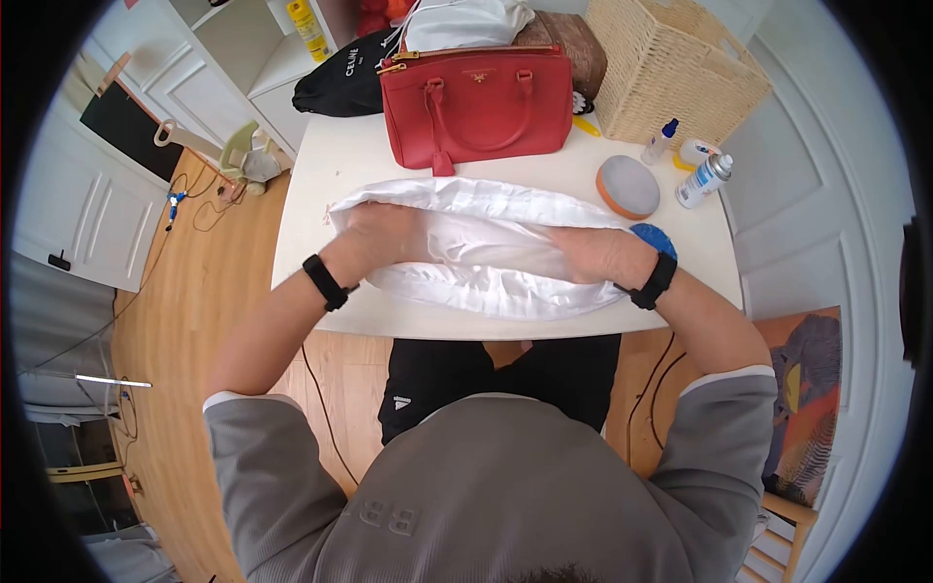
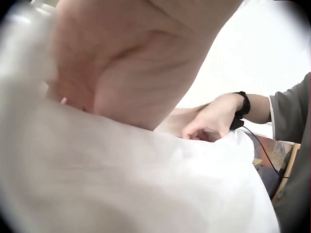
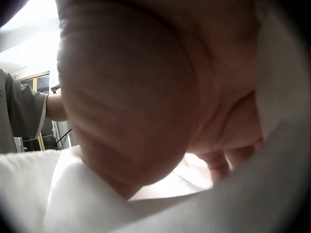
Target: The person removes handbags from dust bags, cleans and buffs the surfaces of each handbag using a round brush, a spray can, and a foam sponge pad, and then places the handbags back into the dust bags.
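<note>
A glossy white satin cloth (image 1: 496,291), gathered like an opened bag, lies across the front of the table, its puffed edges running in front of and behind both hands. My left hand (image 1: 384,235) reaches into its left end, with the fingers hidden by the fabric. At the right end, my right hand (image 1: 598,255) is also inside the folds. In the right wrist view its fingers (image 3: 218,165) point down into the cloth, loosely bent. From the left wrist view, the same right hand (image 2: 209,124) shows above the white fabric (image 2: 146,179).
Behind the cloth on the white table (image 1: 321,160) stands a red handbag (image 1: 476,112). To the right are a round grey-and-orange pad (image 1: 628,187), a blue disc (image 1: 653,239), a spray can (image 1: 704,182), a small bottle (image 1: 659,143) and a woven basket (image 1: 671,78). A black bag (image 1: 345,73) lies back left.
</note>
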The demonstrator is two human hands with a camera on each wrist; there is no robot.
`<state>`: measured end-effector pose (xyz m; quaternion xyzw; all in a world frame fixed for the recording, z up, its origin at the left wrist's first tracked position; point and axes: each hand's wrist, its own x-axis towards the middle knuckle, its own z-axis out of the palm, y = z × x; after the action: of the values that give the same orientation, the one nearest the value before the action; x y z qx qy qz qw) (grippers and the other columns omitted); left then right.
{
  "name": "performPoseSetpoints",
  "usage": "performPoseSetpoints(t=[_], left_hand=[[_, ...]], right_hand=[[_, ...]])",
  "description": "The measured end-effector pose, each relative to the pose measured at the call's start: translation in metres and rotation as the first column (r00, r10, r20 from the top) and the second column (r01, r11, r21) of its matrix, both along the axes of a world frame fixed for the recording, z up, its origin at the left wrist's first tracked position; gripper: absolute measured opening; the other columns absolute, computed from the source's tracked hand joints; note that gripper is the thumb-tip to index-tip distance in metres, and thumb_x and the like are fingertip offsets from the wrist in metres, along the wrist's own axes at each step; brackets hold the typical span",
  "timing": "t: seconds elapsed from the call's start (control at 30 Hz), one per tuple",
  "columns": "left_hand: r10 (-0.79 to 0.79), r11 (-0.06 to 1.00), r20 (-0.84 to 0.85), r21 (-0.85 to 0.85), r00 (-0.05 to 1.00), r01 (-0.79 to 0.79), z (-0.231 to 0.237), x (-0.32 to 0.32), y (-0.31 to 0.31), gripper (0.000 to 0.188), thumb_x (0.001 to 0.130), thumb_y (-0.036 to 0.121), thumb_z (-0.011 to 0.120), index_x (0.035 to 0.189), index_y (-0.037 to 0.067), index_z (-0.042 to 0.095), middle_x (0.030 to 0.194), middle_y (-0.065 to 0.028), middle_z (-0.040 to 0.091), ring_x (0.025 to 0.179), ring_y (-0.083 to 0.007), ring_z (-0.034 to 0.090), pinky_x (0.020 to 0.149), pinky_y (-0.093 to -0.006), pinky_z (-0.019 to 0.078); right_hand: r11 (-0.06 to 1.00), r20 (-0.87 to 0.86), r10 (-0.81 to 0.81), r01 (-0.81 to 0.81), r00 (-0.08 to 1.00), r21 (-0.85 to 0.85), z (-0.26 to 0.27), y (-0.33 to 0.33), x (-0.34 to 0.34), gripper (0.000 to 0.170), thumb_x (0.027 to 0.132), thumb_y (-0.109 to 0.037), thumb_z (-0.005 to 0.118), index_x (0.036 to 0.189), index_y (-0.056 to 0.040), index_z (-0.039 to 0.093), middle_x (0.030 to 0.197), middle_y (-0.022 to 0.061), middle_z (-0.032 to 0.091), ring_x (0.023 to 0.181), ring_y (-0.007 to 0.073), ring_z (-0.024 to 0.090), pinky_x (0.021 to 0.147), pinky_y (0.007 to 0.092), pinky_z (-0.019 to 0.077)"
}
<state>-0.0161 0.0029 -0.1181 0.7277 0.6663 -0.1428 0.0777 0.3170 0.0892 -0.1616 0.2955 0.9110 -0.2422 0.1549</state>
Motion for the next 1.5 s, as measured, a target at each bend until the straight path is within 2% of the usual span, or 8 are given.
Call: performPoseSetpoints(t=[0.2,0.33,0.6,0.67,0.8,1.0,1.17,1.5], left_hand=[[-0.152,0.983,0.097,-0.088,0.984,0.161,-0.012,-0.032,0.001,0.076,0.083,0.057,0.08,0.134,0.002,0.065,0.127,-0.026,0.071,0.12,-0.0405,0.068,0.104,-0.0463,0.0534],[-0.226,0.959,0.063,-0.16,0.972,0.233,0.025,0.005,-0.001,0.058,0.089,0.046,0.077,0.129,0.005,0.068,0.117,-0.023,0.075,0.114,-0.0396,0.07,0.098,-0.0473,0.056],[-0.174,0.962,0.135,0.236,0.975,0.139,0.014,0.0,0.026,0.043,0.085,0.03,0.085,0.117,0.006,0.07,0.102,-0.016,0.077,0.098,-0.036,0.075,0.087,-0.0462,0.0602],[-0.136,0.971,0.125,0.212,0.983,0.108,0.013,-0.003,0.028,0.046,0.083,0.027,0.086,0.12,0.007,0.068,0.104,-0.0158,0.077,0.099,-0.0351,0.075,0.087,-0.0462,0.0599],[-0.285,0.935,0.244,0.285,0.927,0.212,-0.007,-0.018,0.04,0.038,0.081,0.026,0.086,0.112,0.009,0.073,0.11,-0.0148,0.075,0.105,-0.0362,0.072,0.092,-0.0464,0.057],[-0.454,0.888,0.162,0.157,0.876,0.431,-0.011,-0.006,0.032,0.027,0.08,0.026,0.085,0.099,0.008,0.076,0.106,-0.0116,0.074,0.102,-0.0319,0.072,0.094,-0.0443,0.0532],[-0.332,0.863,0.065,0.423,0.941,0.275,-0.035,-0.034,0.009,0.032,0.083,0.031,0.081,0.103,0.007,0.074,0.109,-0.013,0.075,0.107,-0.0327,0.071,0.099,-0.0452,0.0519],[-0.269,0.961,0.088,0.095,0.959,0.26,-0.002,-0.07,0.003,0.081,0.079,0.03,0.084,0.146,0.002,0.048,0.134,-0.0284,0.064,0.129,-0.043,0.061,0.114,-0.0478,0.0461]], right_hand=[[0.981,0.049,-0.07,0.06,0.996,0.183,0.04,-0.005,-0.01,0.067,0.088,-0.02,0.076,0.148,-0.0045,0.052,0.136,0.0248,0.067,0.126,0.0382,0.065,0.108,0.0417,0.052],[0.994,-0.031,0.041,-0.037,0.999,0.098,0.052,-0.002,-0.033,0.041,0.088,-0.023,0.074,0.123,-0.0008,0.067,0.116,0.025,0.073,0.112,0.04,0.07,0.1,0.0458,0.055],[0.923,-0.134,-0.03,0.079,0.991,0.376,0.039,0.033,-0.04,0.026,0.088,-0.015,0.073,0.107,0.0021,0.07,0.095,0.0221,0.074,0.092,0.0393,0.074,0.083,0.0453,0.0585],[0.941,-0.449,-0.236,0.319,0.862,0.118,0.051,0.032,-0.04,0.027,0.088,-0.007,0.07,0.113,0.0035,0.069,0.092,0.0194,0.074,0.09,0.0341,0.075,0.08,0.0422,0.0588],[0.824,-0.425,-0.566,0.471,0.707,-0.314,0.042,0.048,-0.042,0.033,0.088,-0.007,0.072,0.119,0.0036,0.066,0.093,0.0187,0.074,0.087,0.0323,0.074,0.079,0.0398,0.0585],[0.931,-0.301,0.135,-0.017,0.944,0.364,0.011,0.026,-0.036,0.037,0.082,-0.017,0.082,0.113,-0.0017,0.067,0.104,0.0183,0.073,0.093,0.0374,0.072,0.087,0.0431,0.0583],[0.906,-0.042,-0.05,0.063,0.998,0.418,0.038,0.004,-0.023,0.044,0.079,-0.025,0.086,0.112,-0.0035,0.066,0.113,0.0164,0.071,0.109,0.0358,0.069,0.095,0.0458,0.0545],[0.883,0.043,-0.016,-0.007,0.999,0.47,0.04,0.011,0.0,0.047,0.084,-0.017,0.076,0.127,-0.0023,0.061,0.118,0.0185,0.074,0.109,0.0348,0.072,0.096,0.0469,0.0534]])
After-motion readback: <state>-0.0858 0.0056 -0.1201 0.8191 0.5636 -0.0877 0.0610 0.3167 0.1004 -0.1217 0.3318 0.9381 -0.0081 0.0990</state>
